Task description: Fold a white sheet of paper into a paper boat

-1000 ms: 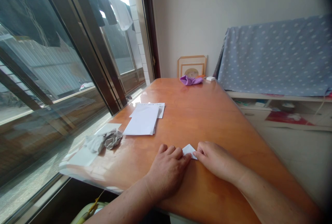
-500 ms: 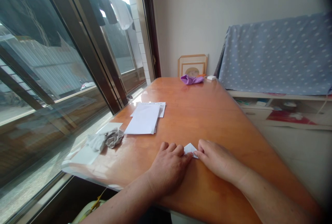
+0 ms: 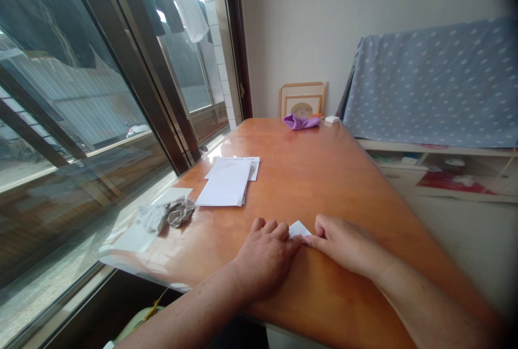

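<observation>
Head view: the left hand (image 3: 265,258) and right hand (image 3: 346,245) lie flat, pressing either side of a folded white paper (image 3: 299,229) on the wooden counter (image 3: 311,187); uneven pressure could skew its fold.

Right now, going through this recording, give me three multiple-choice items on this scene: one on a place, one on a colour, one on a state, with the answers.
1. Where is the folded white paper?
A) Between the left hand and right hand
B) On the paper stack
C) On the windowsill

2. What colour is the cloth at the far end of the table?
A) Green
B) Purple
C) Yellow

3. How are both hands placed?
A) Raised in the air
B) Holding a pen
C) Resting on the table

Answers:
1. A, it lies between the fingers.
2. B, the cloth shows purple.
3. C, both lie on the wood.
</observation>
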The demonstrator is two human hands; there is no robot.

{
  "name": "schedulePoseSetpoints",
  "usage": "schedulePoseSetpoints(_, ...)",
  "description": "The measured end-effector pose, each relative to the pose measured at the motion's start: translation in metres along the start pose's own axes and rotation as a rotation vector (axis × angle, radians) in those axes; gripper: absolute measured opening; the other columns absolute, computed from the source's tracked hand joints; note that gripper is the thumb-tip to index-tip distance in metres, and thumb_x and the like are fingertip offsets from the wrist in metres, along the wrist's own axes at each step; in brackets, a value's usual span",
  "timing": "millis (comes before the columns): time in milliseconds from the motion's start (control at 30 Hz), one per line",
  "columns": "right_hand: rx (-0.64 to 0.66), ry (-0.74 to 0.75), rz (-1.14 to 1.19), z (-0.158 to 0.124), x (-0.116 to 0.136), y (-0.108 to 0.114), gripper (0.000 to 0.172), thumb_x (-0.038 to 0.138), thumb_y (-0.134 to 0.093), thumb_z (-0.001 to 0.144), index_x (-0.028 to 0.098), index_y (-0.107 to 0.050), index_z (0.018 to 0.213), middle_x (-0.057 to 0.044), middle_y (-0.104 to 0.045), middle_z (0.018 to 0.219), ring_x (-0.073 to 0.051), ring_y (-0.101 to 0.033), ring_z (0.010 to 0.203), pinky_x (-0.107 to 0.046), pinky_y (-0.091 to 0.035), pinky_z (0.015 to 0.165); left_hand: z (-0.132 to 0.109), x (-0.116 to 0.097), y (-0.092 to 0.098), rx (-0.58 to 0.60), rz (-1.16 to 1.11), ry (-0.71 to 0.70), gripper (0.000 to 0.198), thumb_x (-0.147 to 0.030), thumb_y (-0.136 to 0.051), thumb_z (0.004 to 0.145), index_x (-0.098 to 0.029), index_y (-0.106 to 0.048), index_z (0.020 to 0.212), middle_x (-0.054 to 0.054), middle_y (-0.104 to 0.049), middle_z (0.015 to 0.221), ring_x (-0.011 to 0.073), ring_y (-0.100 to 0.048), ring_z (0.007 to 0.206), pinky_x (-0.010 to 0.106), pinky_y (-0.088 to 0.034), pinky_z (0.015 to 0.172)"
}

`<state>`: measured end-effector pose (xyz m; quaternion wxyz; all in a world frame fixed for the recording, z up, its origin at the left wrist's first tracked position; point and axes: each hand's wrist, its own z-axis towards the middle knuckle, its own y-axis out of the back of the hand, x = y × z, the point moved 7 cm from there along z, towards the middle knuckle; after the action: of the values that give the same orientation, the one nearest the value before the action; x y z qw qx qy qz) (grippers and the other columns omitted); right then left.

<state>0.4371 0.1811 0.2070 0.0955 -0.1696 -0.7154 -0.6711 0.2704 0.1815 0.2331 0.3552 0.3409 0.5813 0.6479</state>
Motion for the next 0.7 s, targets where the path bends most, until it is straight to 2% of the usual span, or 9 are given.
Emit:
schedulePoseSetpoints(167,0.026,-0.035,-0.042,-0.001,-0.007,0.004,0.041,0.065,-0.062,0.083,0.025,-0.058,0.076,0.001,-0.066,0.068,-0.017,-0.054,0.059,-0.029,-0.023,0.054,-0.001,0.001,0.001,-0.001,0.014,0.012,0.029,-0.032,-0.044,0.102,-0.028,-0.059,0.126,0.006,-0.057,0.104,0.0235,-0.052,0.09,0.043,-0.036,0.085)
schedulePoseSetpoints(433,0.108,-0.026,0.043,0.001,-0.032,0.006,0.032,0.053,-0.068,0.08,0.023,-0.058,0.075,-0.001,-0.068,0.073,-0.017,-0.056,0.063,-0.028,-0.028,0.054,-0.002,0.001,0.002,-0.004,0.004,0.009,0.031,-0.035,-0.044,0.101,-0.029,-0.058,0.129,0.007,-0.058,0.106,0.0241,-0.052,0.091,0.044,-0.036,0.087)
schedulePoseSetpoints(567,0.064,0.111,0.15,-0.003,-0.009,0.013,0.022,0.043,-0.056,0.091,0.024,-0.064,0.084,-0.002,-0.072,0.081,-0.018,-0.062,0.07,-0.028,-0.036,0.06,-0.002,0.0,0.003,-0.006,0.012,0.008,0.033,-0.034,-0.045,0.101,-0.029,-0.056,0.132,0.007,-0.058,0.105,0.024,-0.052,0.09,0.043,-0.036,0.086)
schedulePoseSetpoints(700,0.026,0.331,0.172,-0.013,0.026,0.011,0.029,0.035,-0.043,0.099,0.029,-0.07,0.109,-0.004,-0.076,0.106,-0.021,-0.068,0.091,-0.029,-0.045,0.076,-0.002,0.0,0.002,-0.024,0.022,0.019,0.031,-0.034,-0.046,0.1,-0.03,-0.057,0.129,0.005,-0.058,0.103,0.0237,-0.051,0.089,0.043,-0.037,0.086)
